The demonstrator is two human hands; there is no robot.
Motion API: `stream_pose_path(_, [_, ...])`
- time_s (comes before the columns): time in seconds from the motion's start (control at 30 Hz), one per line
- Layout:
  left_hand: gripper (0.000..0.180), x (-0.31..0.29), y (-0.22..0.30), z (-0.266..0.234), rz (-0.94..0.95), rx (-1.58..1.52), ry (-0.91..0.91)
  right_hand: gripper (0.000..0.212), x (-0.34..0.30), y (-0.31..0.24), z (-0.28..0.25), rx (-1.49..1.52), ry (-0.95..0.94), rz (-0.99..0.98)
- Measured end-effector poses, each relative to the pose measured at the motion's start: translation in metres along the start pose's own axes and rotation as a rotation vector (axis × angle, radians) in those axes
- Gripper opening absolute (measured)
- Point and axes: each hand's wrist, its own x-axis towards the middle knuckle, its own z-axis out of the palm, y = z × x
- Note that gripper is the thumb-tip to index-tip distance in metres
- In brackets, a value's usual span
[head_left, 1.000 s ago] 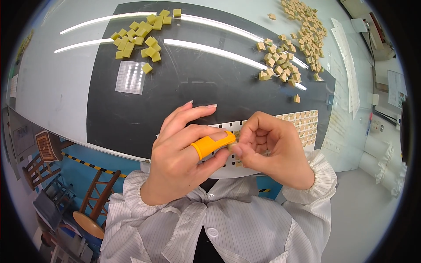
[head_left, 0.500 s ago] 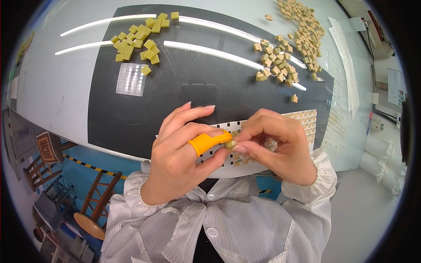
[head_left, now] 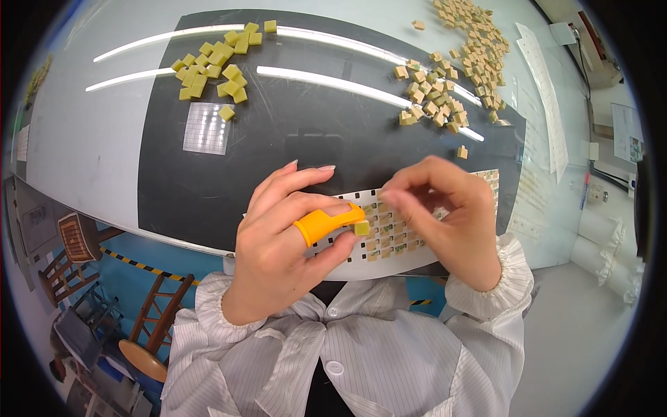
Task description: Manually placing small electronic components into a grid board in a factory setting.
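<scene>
My left hand [head_left: 281,240] wears an orange finger tool [head_left: 326,221] on its index finger. Between the tool's tip and the thumb it grips a small yellow-green block [head_left: 362,228]. My right hand [head_left: 455,215] is closed in a pinch just right of that block, apart from it; what its fingertips hold, if anything, is too small to make out. Beneath both hands lies a white sheet [head_left: 381,270] with rows of black squares on its left part and tan-and-green pieces on its right part. The hands cover some of the sheet.
On the black mat [head_left: 292,149], yellow-green blocks [head_left: 215,62] are piled at the far left beside a clear gridded square [head_left: 206,128]. Many small tan pieces [head_left: 434,94] lie heaped at the far right. A long paper strip [head_left: 545,104] lies along the table's right side.
My right hand has let go of the yellow-green block and moved slightly up and away to the right. The left hand still grips the block, nearly in place.
</scene>
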Motion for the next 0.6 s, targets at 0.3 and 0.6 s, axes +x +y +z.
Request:
stream_pose_path(0.3, [0.023, 0.000, 0.001, 0.001, 0.001, -0.009, 0.011, 0.013, -0.012, 0.011, 0.011, -0.320, 0.215, -0.182])
stream_pose_path(0.6, [0.022, 0.000, 0.001, 0.001, -0.002, -0.012, 0.009, 0.016, -0.013, 0.018, 0.012, -0.355, 0.224, -0.249])
